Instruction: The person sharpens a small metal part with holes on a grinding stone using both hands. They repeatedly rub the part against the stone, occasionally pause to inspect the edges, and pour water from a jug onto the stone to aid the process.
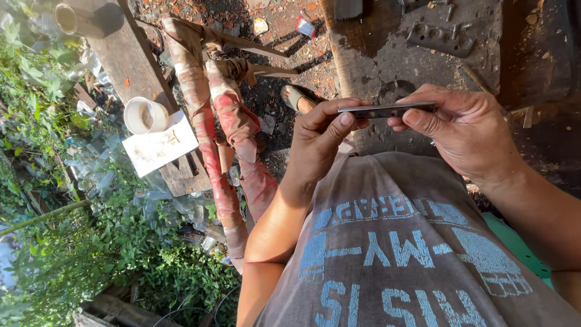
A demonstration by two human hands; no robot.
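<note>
A thin flat dark metal strip (387, 110) is held level in front of my chest, over the edge of a worn workbench (375, 54). My left hand (321, 136) pinches its left end between thumb and fingers. My right hand (460, 130) grips its right end, thumb underneath and fingers curled over the top. Below the hands my grey shirt with pale blue lettering (393, 242) fills the lower frame.
A metal plate with holes (440, 37) lies on the bench top. A wooden plank (136, 66) at the left carries a white cup (145, 115) and a white board (160, 148). Red-stained posts (209, 133) stand beside it. My sandalled foot (296, 97) rests on littered ground; green plants (66, 242) crowd the left.
</note>
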